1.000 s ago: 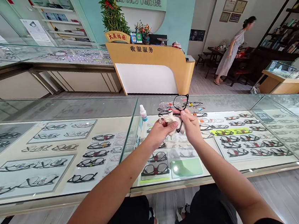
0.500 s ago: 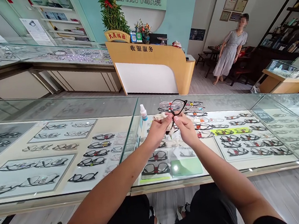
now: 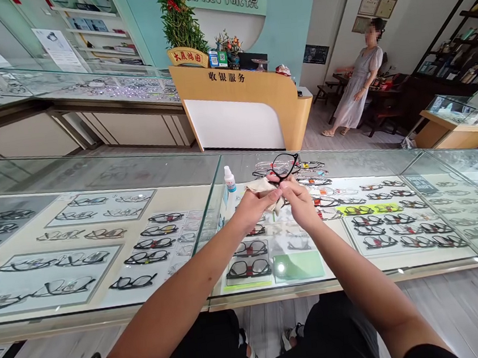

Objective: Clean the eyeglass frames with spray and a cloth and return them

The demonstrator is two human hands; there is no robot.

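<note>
Above the glass counter, both hands come together at a pair of black-framed glasses [image 3: 285, 165], one rim standing up above the fingers. My right hand [image 3: 300, 202] is closed and pinches the frame. My left hand [image 3: 255, 204] is closed round a pale cloth [image 3: 262, 184], its thumb pressed towards the glasses; the cloth hangs out on both sides of the fingers. The other lens is hidden behind the hands and cloth. Just left of the cloth, a small white bottle [image 3: 229, 179] with a blue label stands upright on the glass.
Under the glass counter top [image 3: 169, 169] lie many spectacle frames [image 3: 248, 268] on trays. A green pad [image 3: 298, 266] sits near the front edge. Beyond is a wooden cashier desk [image 3: 238, 88]; a person [image 3: 359, 84] stands at the back right.
The glasses have turned slightly between my hands, and more of the cloth now shows over my left fingers. The person at the back has turned sideways and shifted left.
</note>
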